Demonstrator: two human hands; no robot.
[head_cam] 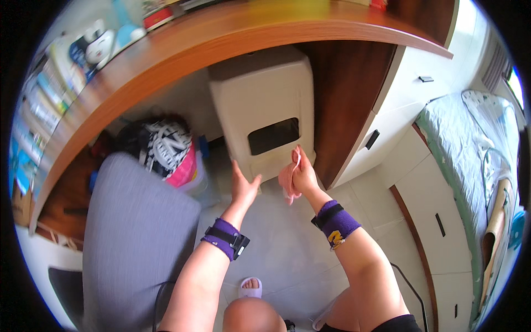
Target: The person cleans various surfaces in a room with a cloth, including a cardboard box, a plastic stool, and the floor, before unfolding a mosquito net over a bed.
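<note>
My right hand [305, 176] grips a crumpled pink cloth [288, 176], held in front of the lower right part of a beige plastic stool or similar unit [265, 99]. That unit stands under the wooden desk and has a dark rounded rectangular opening [274, 137] in its front. My left hand [244, 186] is at its lower left edge, thumb and fingers apart, with nothing in it. Whether the left fingertips touch the plastic, I cannot tell. Purple wristbands with black straps circle both my forearms.
The wooden desk edge [249, 39] arches overhead. A grey upholstered chair [137, 232] stands at left, beside a clear bin [203, 182] with a black, white and pink bag [170, 149]. White drawers [369, 137] and a plastic-covered bed [460, 137] line the right. A cable [410, 286] crosses the tiled floor.
</note>
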